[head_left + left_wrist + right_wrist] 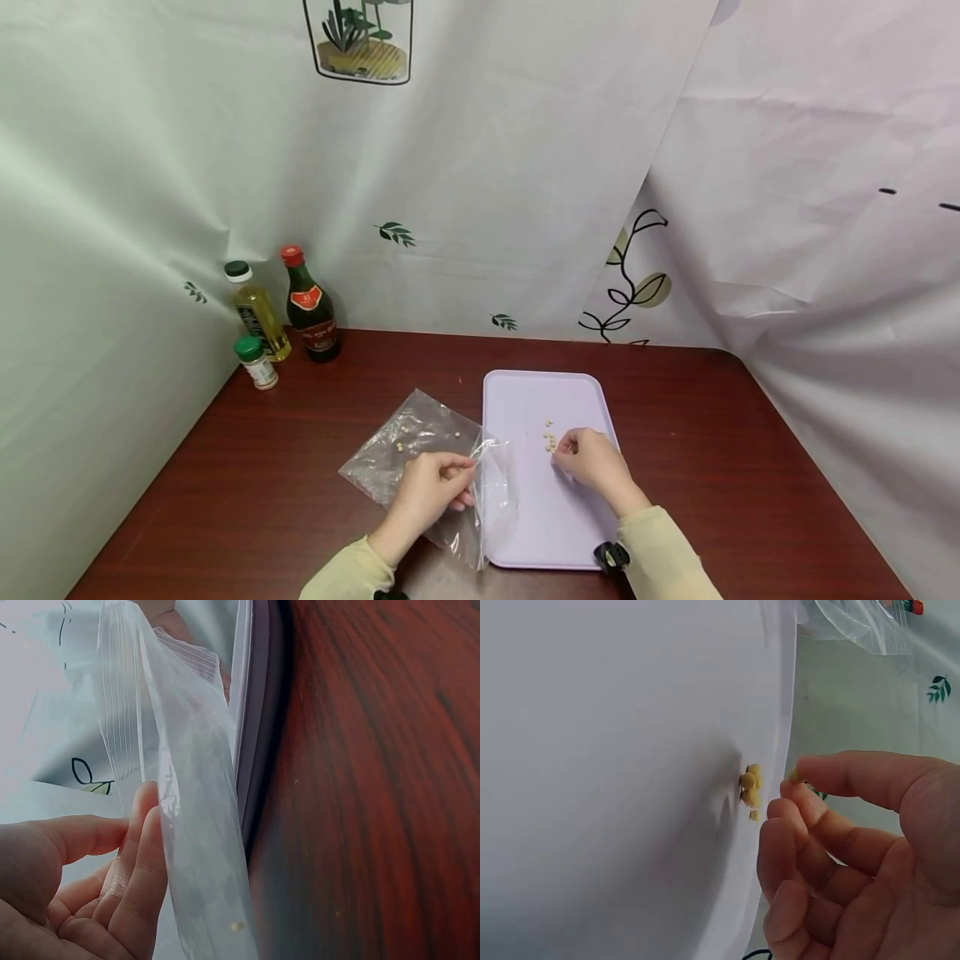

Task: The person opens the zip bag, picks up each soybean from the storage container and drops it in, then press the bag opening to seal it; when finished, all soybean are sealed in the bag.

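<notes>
My left hand (431,490) pinches the mouth edge of a clear zip bag (375,457). Inside the bag lie several small yellow beans; one bean (238,926) shows through the film in the left wrist view. The bag's open end overlaps the left rim of a pale lilac tray (528,521). Over the tray, my right hand (595,467) holds a single yellow bean (794,775) between thumb and index fingertip. Just beside those fingertips, a small group of beans (750,787) rests on the tray.
At the back left corner of the dark red wooden table (705,450) stand a dark bottle with a red cap (312,312), an oil bottle (260,315) and a green-lidded shaker (257,364). A pale printed cloth (480,167) hangs behind and along the sides.
</notes>
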A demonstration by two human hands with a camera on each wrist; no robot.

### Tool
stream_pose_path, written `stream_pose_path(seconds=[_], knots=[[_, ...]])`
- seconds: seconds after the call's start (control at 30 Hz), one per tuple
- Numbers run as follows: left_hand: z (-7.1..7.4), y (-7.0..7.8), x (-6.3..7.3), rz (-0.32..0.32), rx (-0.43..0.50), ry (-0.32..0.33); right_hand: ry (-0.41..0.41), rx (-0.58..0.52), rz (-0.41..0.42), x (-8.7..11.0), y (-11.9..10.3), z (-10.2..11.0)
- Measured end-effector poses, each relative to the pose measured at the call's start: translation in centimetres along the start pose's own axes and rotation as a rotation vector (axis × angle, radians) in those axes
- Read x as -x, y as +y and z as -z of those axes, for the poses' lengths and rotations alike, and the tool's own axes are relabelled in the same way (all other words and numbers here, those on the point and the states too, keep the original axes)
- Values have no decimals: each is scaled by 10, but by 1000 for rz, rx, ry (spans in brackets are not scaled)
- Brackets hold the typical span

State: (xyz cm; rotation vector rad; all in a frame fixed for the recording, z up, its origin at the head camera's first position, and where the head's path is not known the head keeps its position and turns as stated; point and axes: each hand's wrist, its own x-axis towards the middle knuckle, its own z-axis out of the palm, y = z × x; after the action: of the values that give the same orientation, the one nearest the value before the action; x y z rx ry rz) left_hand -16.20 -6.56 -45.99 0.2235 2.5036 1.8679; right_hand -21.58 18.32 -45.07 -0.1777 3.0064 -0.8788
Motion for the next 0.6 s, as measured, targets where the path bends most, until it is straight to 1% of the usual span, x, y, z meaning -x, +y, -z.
stream_pose_path(seconds=[0.07,0.17,0.47,0.6], knots=[[0,-1,0,0,2,0,3,12,-17,1,0,1],[0,-1,0,4,4,2,6,11,-17,3,0,3],[0,-1,1,3,-6,3,51,-21,89,12,-5,2],[0,0,1,2,-14,4,49,-31,107,16,-9,0]])
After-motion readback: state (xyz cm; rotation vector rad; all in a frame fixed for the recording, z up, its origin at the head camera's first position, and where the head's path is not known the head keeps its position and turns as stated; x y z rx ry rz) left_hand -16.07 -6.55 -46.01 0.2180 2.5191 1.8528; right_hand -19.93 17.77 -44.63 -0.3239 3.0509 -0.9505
